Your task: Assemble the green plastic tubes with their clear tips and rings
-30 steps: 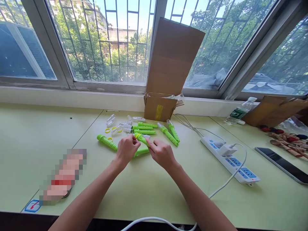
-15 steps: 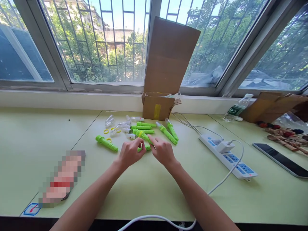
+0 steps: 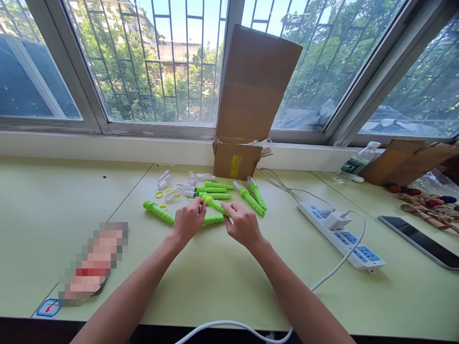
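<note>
A green plastic flute-like tube (image 3: 215,204) slants between my hands, its thicker ridged end with a yellow band up and to the left. My right hand (image 3: 244,222) is closed round its lower, narrower end. My left hand (image 3: 189,219) pinches at the ridged end, thumb and forefinger together by the yellow band. Under the hands lies another green tube (image 3: 213,220), partly covered. One more green tube (image 3: 158,211) rests left of my left hand. Behind are several green tubes, clear plastic mouthpieces (image 3: 164,179) and loose yellow rings (image 3: 159,195).
A cardboard box (image 3: 222,162) with a raised flap stands by the window. On the right are a white power strip (image 3: 353,248) with cables, a phone (image 3: 418,241), a water bottle (image 3: 358,165) and wooden items with beads (image 3: 426,215). A pixelated object (image 3: 93,265) lies front left.
My left hand has moved up to the ridged end of the tube and its fingers have closed there. My right hand keeps its hold on the tube.
</note>
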The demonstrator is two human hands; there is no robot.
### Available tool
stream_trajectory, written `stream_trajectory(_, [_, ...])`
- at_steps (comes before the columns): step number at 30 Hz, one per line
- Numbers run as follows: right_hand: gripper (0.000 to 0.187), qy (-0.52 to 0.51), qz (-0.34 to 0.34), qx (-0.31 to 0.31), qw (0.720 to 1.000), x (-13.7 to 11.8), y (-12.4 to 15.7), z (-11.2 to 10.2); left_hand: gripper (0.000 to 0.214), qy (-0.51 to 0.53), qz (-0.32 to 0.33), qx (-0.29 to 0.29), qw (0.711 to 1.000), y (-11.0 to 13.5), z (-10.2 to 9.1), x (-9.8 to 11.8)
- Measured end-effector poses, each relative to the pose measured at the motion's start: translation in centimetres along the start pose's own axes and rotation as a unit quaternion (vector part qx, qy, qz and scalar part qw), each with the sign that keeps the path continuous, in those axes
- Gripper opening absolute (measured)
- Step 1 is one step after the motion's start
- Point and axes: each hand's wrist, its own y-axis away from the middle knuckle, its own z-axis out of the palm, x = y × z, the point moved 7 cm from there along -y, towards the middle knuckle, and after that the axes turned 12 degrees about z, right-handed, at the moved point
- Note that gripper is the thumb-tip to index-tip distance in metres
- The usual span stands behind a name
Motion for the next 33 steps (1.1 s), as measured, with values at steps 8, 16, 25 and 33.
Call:
stream_trajectory(8, [0.043,-0.025,0.001,0.030,0.999,0.58,0.07,-0.36,0.017,-0.015,0.045,-0.029,0.998,-0.13,0.32,0.13])
stream_trajectory(16, [0.043,-0.050,-0.005,0.049,0.998,0.71,0.13,-0.53,0.024,-0.018,0.049,-0.012,0.999,-0.03,0.19,0.28])
stream_trajectory(25, [0.042,-0.068,-0.018,0.068,0.995,0.56,0.24,-0.66,0.024,-0.020,0.038,0.015,0.999,0.16,0.14,0.30])
stream_trajectory(33, [0.041,-0.074,-0.024,0.077,0.994,0.58,0.28,-0.80,0.027,0.002,0.044,0.016,0.999,0.12,-0.06,0.30])
